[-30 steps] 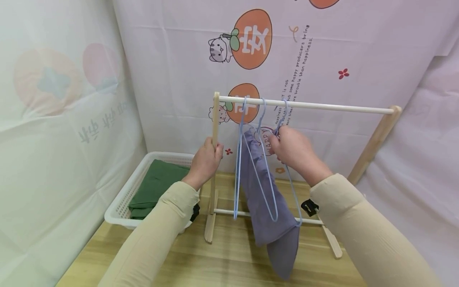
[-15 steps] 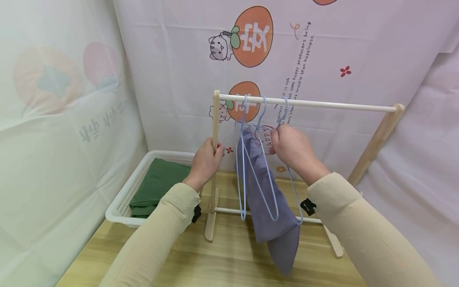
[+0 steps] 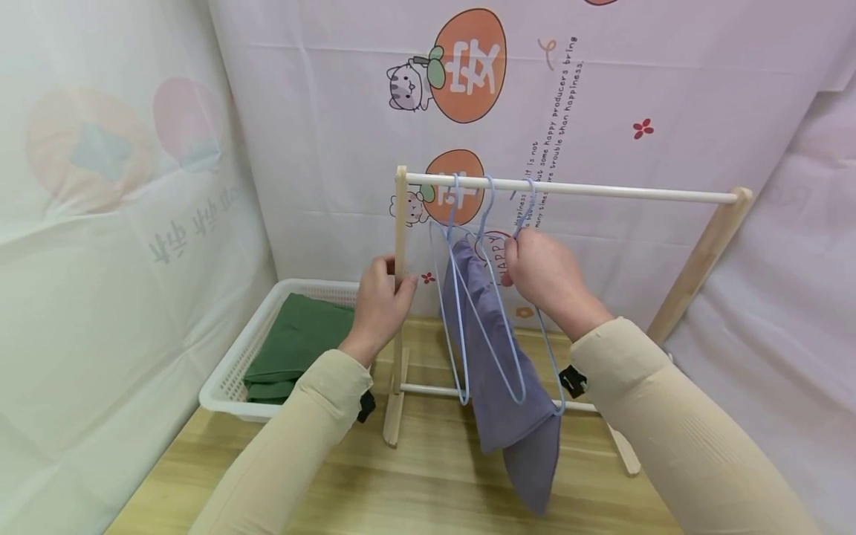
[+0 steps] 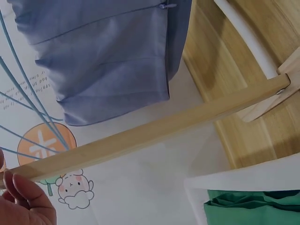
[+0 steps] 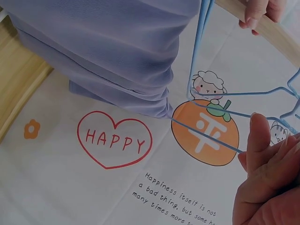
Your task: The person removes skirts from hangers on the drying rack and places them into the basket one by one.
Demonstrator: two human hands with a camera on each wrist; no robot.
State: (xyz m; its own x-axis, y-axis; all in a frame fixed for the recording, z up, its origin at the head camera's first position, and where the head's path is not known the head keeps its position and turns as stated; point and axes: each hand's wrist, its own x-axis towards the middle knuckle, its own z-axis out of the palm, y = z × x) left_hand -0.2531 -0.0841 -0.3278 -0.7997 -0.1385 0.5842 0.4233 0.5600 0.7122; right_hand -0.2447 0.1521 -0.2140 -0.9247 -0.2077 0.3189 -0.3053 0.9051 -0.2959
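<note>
In the head view my left hand (image 3: pixel 380 301) holds the left wooden post (image 3: pixel 400 223) of a small clothes rack. The fingers sit behind the post and the thumb is at its near side; the left wrist view catches fingertips against the wood. My right hand (image 3: pixel 547 271) grips a blue hanger (image 3: pixel 548 357) just below its hook, which hangs over the white top rail (image 3: pixel 635 192). A folded purple-grey garment (image 3: pixel 515 423) drapes over this hanger. Left of it hang two bare blue hangers, the leftmost (image 3: pixel 461 349) and the middle one (image 3: pixel 504 327).
A white plastic basket (image 3: pixel 221 379) with folded green cloth (image 3: pixel 301 334) stands left of the rack. The rack's white lower bar (image 3: pixel 435 389) runs behind the hangers, above the wooden tabletop (image 3: pixel 348 483). Printed white curtains (image 3: pixel 321 96) enclose the back and sides.
The bare hangers have swung, their lower ends shifting right. My left fingers have shifted slightly on the post. My right hand keeps its grip on the garment's hanger.
</note>
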